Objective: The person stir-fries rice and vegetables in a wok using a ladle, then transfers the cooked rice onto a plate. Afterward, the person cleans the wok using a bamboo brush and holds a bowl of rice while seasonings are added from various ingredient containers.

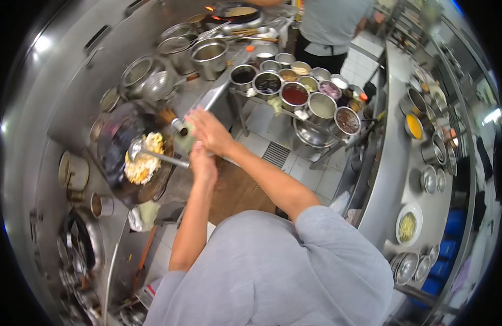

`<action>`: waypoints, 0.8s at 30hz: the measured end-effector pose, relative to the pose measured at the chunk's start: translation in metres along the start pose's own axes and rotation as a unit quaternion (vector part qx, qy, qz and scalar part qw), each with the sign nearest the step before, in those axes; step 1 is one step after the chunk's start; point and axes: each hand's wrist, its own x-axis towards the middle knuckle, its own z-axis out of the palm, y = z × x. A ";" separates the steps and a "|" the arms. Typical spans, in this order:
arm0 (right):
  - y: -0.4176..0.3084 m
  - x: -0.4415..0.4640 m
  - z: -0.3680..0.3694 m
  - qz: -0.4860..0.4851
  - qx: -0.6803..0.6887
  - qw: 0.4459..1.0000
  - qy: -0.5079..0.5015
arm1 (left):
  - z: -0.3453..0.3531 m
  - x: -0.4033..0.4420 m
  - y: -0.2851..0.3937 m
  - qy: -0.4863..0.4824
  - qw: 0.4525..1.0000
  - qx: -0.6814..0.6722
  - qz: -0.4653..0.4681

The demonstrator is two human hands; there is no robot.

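My two hands are together to the right of a dark wok (pixel 114 174). My right hand (pixel 212 133) lies with its fingers stretched out, across the fingertips of my left hand (pixel 202 163). Most of the left hand's fingers are hidden. A pale green patch, perhaps a cloth (pixel 183 140), shows beside the fingers; I cannot tell whether either hand grips it. A metal ladle (pixel 163 156) rests in the wok, its bowl on fried rice with egg (pixel 144 165). The handle's end is close to my left hand, apparently not held. A bristle brush (pixel 169 118) lies at the wok's right edge.
Steel pots of sauces and ingredients (pixel 294 94) crowd a stand ahead. A co-worker in grey (pixel 332 24) stands beyond it. Strainers and pots (pixel 209 57) line the stove near another wok (pixel 234 13) with flames. A counter (pixel 384 157) with bowls runs along the right.
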 end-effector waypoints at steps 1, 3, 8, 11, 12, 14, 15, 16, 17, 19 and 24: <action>0.004 -0.021 0.000 -0.005 0.006 1.000 -0.016 | 0.001 0.010 0.009 -0.002 0.998 0.053 0.018; -0.001 -0.054 -0.025 0.020 0.036 0.999 -0.015 | -0.005 0.021 0.003 0.002 0.987 0.158 -0.002; 0.028 -0.117 -0.064 0.392 0.404 0.826 0.029 | 0.056 -0.015 -0.025 -0.161 0.834 0.516 0.112; 0.026 -0.146 -0.097 0.475 0.536 0.682 0.153 | 0.076 -0.013 -0.064 -0.329 0.646 0.604 0.331; 0.037 -0.162 -0.103 0.483 0.555 0.649 0.193 | 0.085 -0.018 -0.076 -0.330 0.646 0.605 0.328; 0.056 -0.194 -0.115 0.488 0.547 0.643 0.220 | 0.097 -0.027 -0.100 -0.427 0.573 0.648 0.261; 0.069 -0.208 -0.121 0.490 0.539 0.639 0.247 | 0.102 -0.031 -0.112 -0.426 0.572 0.651 0.259; 0.089 -0.224 -0.127 0.508 0.439 0.694 0.259 | 0.106 -0.035 -0.123 -0.443 0.564 0.654 0.240; 0.106 -0.238 -0.137 0.520 0.334 0.740 0.267 | 0.109 -0.038 -0.130 -0.461 0.556 0.656 0.220; 0.131 -0.246 -0.176 0.463 -0.136 0.829 0.284 | 0.109 -0.042 -0.132 -0.461 0.565 0.661 0.175; 0.224 -0.268 -0.236 0.416 -0.301 0.794 0.325 | 0.061 -0.049 -0.105 -0.394 0.688 0.610 0.008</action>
